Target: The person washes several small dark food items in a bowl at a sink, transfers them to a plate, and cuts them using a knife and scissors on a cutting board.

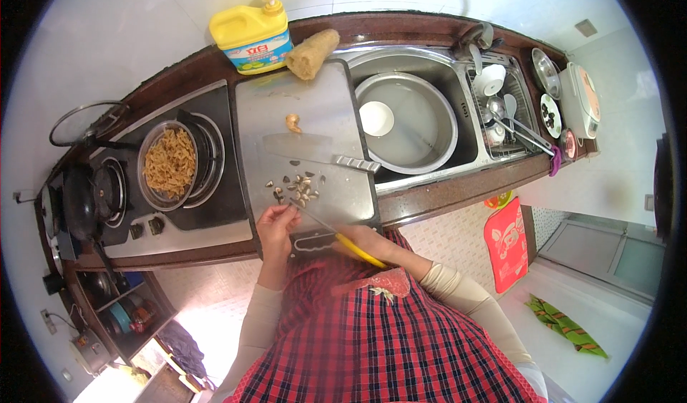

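Note:
My right hand (pixel 363 243) is closed on the yellow handle of a slim tool (pixel 358 249), whose thin metal shaft points at my left fingertips. My left hand (pixel 279 221) pinches a small dark piece at the tool's tip; its exact kind cannot be told. Both hands are over the near edge of a metal cutting board (pixel 343 204). Small dark-and-pale pieces (pixel 304 189) lie scattered just beyond my left hand. Farther back a cleaver (pixel 300 146) lies flat, its metal handle towards the sink. Behind it is a piece of ginger root (pixel 293 123).
Left of the board, a bowl of yellowish-brown food pieces (pixel 170 164) stands on the gas stove (pixel 223 220). A yellow detergent bottle (pixel 251 35) and a loofah (pixel 313 54) are at the back. At right, the sink (pixel 468 134) holds a basin of water (pixel 410 129) with a white bowl (pixel 377 118).

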